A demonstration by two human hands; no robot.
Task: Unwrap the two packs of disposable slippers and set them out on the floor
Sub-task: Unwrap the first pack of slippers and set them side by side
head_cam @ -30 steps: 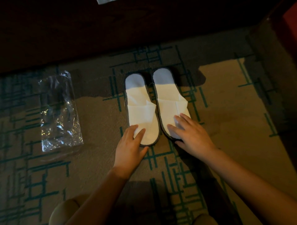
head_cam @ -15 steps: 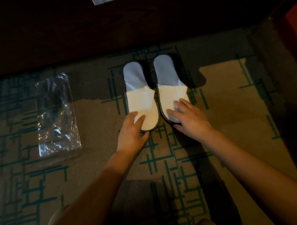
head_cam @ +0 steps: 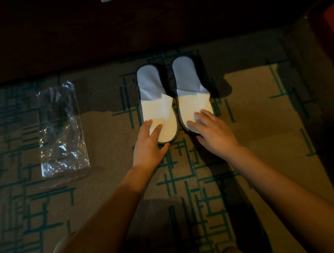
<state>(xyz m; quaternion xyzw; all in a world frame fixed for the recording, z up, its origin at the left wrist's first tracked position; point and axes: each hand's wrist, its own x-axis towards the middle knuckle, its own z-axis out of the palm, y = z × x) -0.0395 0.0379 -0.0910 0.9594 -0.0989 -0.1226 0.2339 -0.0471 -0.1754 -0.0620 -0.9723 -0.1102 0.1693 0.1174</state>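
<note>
Two white disposable slippers lie side by side on the patterned carpet (head_cam: 262, 112), heels pointing away from me. The left slipper (head_cam: 153, 86) and the right slipper (head_cam: 188, 79) have grey insoles and dark rims. My left hand (head_cam: 148, 144) grips the toe of the left slipper, fingers on top and thumb against its front edge. My right hand (head_cam: 215, 133) lies spread over the toe of the right slipper, thumb at the rim. An empty clear plastic wrapper (head_cam: 61, 126) lies flat on the carpet to the left.
A dark piece of furniture (head_cam: 126, 36) runs across the top, just beyond the slippers' heels. A scrap of something white (head_cam: 106, 0) shows at the top edge. A dark red shape (head_cam: 325, 27) stands at the upper right. My knees show at the bottom.
Both hands slid the slippers away from me, toward the dark furniture. The heels have gone from lit carpet into its shadow. The wrapper has not moved.
</note>
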